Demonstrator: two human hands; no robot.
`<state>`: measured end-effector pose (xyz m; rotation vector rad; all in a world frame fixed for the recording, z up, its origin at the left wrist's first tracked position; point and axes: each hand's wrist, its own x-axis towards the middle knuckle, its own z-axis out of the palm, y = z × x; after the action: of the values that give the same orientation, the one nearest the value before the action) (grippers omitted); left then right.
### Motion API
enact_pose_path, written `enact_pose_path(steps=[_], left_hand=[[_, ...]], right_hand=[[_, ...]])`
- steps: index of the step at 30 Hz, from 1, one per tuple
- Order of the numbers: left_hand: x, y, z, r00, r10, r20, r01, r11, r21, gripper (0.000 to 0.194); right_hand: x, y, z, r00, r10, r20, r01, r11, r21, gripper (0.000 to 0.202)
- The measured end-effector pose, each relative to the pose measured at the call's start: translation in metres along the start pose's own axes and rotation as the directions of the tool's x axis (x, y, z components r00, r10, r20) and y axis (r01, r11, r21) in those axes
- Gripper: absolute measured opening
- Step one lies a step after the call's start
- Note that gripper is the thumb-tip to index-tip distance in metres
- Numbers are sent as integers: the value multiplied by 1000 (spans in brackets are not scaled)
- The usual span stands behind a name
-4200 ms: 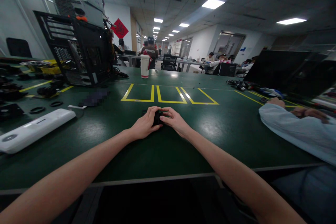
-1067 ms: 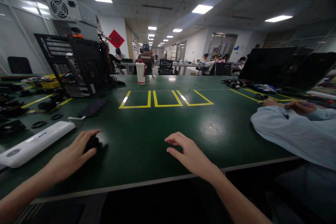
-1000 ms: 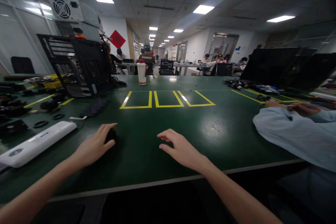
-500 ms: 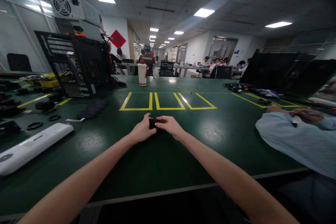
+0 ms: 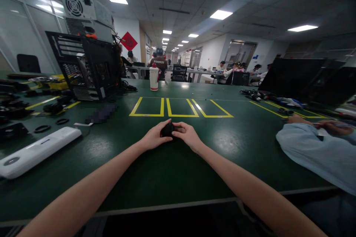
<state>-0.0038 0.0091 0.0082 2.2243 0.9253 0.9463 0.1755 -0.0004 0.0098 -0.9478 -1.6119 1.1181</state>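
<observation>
A small black part (image 5: 167, 130), dark and rounded, sits between my two hands above the green table (image 5: 172, 177). Its exact kind is too small and dark to tell. My left hand (image 5: 155, 136) curls around its left side, thumb below and fingers behind. On its right side my right hand (image 5: 187, 134) pinches it with thumb and fingertips. Yellow tape outlines (image 5: 182, 115) lie on the table just beyond my hands.
At left are a long white device (image 5: 41, 152), black rings (image 5: 42, 129) and an open computer case (image 5: 89, 66). A white cup (image 5: 154, 78) stands at the back. On the right a co-worker's light blue sleeve (image 5: 311, 148) rests on the table, near dark monitors (image 5: 300, 81).
The view has shifted a little. My fingers have moved on the black part, and more of it shows between my hands now.
</observation>
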Motion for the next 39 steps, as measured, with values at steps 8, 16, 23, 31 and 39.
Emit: enact_pose_path(steps=[8,16,23,31,39], left_hand=[[-11,17,-3,999,30,39,-35,991,126,63],[-10,18,0,998,46,46,-55,974,220,62],[-8,12,4,993,91,68,-108,947,302,65],[-7,13,4,994,92,62,-111,870,481,67],[-6,4,8,986,166,19,-152,849,506,61]], right_hand=[[-12,-4,6,995,-96,9,96,995,-32,35],[-9,-3,7,995,-100,-20,100,995,-10,29],[-7,-1,4,1000,-20,20,19,998,62,38],[-5,0,4,1000,-1,7,1,996,92,38],[-3,1,3,997,-17,71,2,979,202,36]])
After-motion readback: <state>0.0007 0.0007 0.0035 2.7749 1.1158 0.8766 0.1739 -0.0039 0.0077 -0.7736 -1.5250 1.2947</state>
